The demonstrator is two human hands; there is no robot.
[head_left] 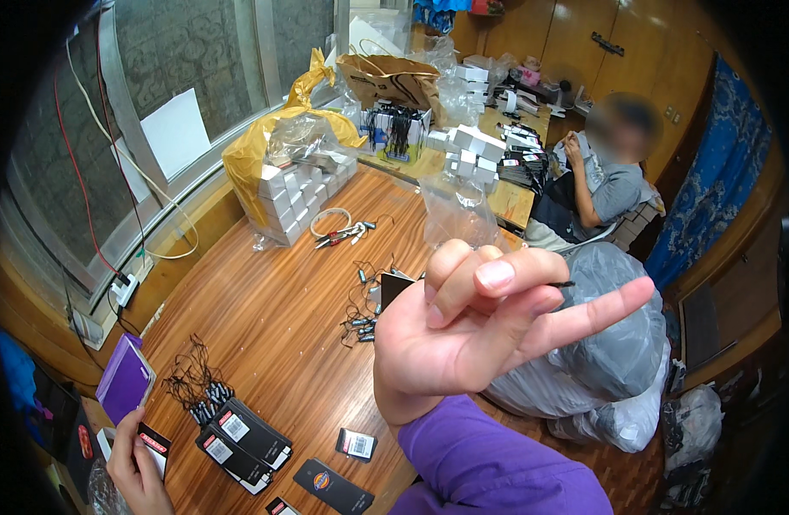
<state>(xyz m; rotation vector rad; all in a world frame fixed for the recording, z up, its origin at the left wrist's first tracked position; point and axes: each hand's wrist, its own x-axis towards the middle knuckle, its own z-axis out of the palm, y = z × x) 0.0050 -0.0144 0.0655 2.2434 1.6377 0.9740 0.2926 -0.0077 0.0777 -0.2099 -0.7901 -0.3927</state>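
Observation:
My right hand (476, 330) is raised over the table's right side, thumb and index finger pinched together, another finger stretched out. A short, thin black tip (568, 284) sticks out from the pinch; the rest is hidden. At the lower left, my left hand (137, 472) holds a hang tag (157, 445) in black and white with a red patch. Beside it lie stacked black hang tags (244, 439) with white stickers, their black strings (195, 382) bunched at the far end. A small stickered tag (357, 444) and a dark grey tag (333, 487) lie nearer my right sleeve.
A purple pad (125, 380) stands at the table's left edge. Farther back are loose strings (360, 322), pliers-like tools (341, 233), and white boxes (300, 202) in a yellow bag. Grey plastic sacks (609, 330) stand at right. Another person (605, 184) sits beyond.

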